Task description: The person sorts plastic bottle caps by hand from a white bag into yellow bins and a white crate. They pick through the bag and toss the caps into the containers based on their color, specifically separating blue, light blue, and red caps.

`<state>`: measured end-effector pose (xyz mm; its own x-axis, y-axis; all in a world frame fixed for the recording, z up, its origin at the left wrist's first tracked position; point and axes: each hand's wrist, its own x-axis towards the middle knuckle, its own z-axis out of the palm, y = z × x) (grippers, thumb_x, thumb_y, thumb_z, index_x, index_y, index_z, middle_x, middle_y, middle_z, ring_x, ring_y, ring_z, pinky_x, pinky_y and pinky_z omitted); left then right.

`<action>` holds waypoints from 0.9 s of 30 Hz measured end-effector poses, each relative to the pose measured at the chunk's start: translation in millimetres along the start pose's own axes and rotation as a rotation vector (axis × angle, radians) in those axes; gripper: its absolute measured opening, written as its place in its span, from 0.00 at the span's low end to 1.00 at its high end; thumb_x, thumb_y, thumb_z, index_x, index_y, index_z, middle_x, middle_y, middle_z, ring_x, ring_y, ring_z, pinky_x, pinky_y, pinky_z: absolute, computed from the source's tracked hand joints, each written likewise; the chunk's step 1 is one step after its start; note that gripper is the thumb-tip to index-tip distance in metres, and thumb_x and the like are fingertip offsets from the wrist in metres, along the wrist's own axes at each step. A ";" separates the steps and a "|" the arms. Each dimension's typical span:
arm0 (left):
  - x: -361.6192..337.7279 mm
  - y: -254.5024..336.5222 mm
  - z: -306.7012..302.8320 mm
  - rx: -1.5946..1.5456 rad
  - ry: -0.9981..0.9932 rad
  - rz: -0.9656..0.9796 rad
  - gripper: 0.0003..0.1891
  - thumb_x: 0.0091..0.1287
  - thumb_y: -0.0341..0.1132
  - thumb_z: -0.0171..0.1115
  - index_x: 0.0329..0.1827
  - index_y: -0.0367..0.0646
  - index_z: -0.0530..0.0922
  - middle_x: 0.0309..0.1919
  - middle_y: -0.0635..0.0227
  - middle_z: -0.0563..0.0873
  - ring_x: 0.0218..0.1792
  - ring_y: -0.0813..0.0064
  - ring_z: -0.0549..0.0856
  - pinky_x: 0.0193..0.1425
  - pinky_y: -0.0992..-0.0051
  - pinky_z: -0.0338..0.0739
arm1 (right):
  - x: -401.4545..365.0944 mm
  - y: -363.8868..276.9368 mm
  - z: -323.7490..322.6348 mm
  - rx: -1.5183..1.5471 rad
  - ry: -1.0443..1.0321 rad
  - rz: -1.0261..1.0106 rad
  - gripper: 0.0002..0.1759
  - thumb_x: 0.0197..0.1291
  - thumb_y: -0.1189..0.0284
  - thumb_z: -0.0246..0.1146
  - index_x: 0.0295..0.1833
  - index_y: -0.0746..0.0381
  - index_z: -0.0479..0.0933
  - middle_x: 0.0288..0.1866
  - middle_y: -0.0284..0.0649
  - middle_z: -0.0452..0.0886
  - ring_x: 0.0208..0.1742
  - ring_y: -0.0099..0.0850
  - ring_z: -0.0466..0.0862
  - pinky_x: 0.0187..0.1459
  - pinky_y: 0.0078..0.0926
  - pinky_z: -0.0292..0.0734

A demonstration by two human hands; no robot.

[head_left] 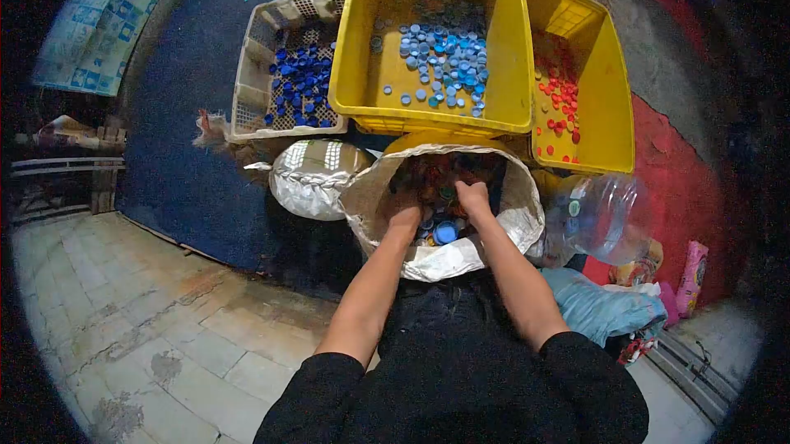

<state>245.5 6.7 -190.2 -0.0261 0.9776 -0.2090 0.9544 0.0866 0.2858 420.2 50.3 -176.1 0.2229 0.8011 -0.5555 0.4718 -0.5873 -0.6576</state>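
Note:
A white woven sack [440, 267] stands with its mouth rolled wide, holding many bottle caps, among them a large blue cap [445, 232]. Both my hands reach into it. My left hand [405, 212] is at the left side of the mouth, its fingers lost in shadow among the caps. On the right, my right hand [472, 197] has its fingers curled inward; whatever they hold is hidden. Behind the sack, a large yellow crate [436, 121] holds light blue and white caps.
Dark blue caps lie in a white slatted crate [247, 86] at left, red caps in a second yellow crate [609, 90] at right. Clear plastic jugs [605, 218] and a light blue bag [592, 304] are right of the sack; a wrapped white bundle [309, 181] is left.

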 end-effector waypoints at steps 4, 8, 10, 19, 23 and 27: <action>1.1 6.0 -29.9 -0.315 0.022 0.044 0.26 0.60 0.44 0.60 0.63 0.50 0.72 0.59 0.51 0.76 0.57 0.50 0.77 0.58 0.60 0.73 | 21.1 -4.2 -3.1 0.196 -0.167 0.006 0.27 0.59 0.61 0.62 0.62 0.61 0.71 0.55 0.47 0.78 0.52 0.42 0.78 0.53 0.33 0.73; -4.7 1.6 -35.9 -0.397 0.057 0.035 0.29 0.57 0.44 0.63 0.65 0.53 0.71 0.61 0.52 0.75 0.61 0.50 0.73 0.62 0.60 0.71 | 19.1 -40.3 -0.7 -0.061 -0.193 -0.330 0.31 0.63 0.60 0.57 0.69 0.61 0.62 0.68 0.51 0.65 0.67 0.45 0.67 0.65 0.36 0.63; -8.0 4.4 -42.2 -0.330 0.077 0.000 0.30 0.57 0.44 0.64 0.65 0.53 0.71 0.61 0.53 0.74 0.62 0.51 0.72 0.62 0.59 0.70 | 23.9 -54.3 1.8 -0.401 -0.207 -0.317 0.30 0.64 0.59 0.53 0.68 0.62 0.62 0.70 0.52 0.63 0.69 0.47 0.64 0.67 0.39 0.60; 14.1 -2.9 20.4 -0.448 0.074 -0.261 0.29 0.61 0.48 0.60 0.66 0.47 0.70 0.63 0.55 0.73 0.64 0.53 0.71 0.67 0.59 0.64 | 38.0 -30.0 5.2 -0.635 -0.221 -0.351 0.30 0.63 0.60 0.52 0.68 0.63 0.63 0.72 0.53 0.59 0.73 0.46 0.59 0.71 0.40 0.55; 12.9 4.8 11.7 -0.328 0.110 -0.162 0.30 0.63 0.55 0.55 0.60 0.43 0.75 0.60 0.51 0.76 0.62 0.51 0.73 0.65 0.59 0.66 | 64.2 -13.6 14.2 -0.761 -0.190 -0.532 0.27 0.65 0.61 0.49 0.65 0.63 0.64 0.66 0.55 0.68 0.63 0.52 0.73 0.61 0.45 0.69; -0.4 25.2 -66.3 -0.451 -0.468 -0.542 0.28 0.65 0.56 0.52 0.49 0.37 0.81 0.49 0.47 0.82 0.55 0.48 0.79 0.61 0.62 0.70 | 23.4 -38.5 -4.7 -0.637 -0.118 -0.473 0.23 0.65 0.61 0.49 0.63 0.60 0.68 0.62 0.54 0.73 0.57 0.53 0.76 0.56 0.45 0.73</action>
<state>249.8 21.3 -121.0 -0.2252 0.6071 -0.7620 0.6326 0.6859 0.3595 411.3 92.2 -161.4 -0.1976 0.9101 -0.3643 0.8978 0.0188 -0.4400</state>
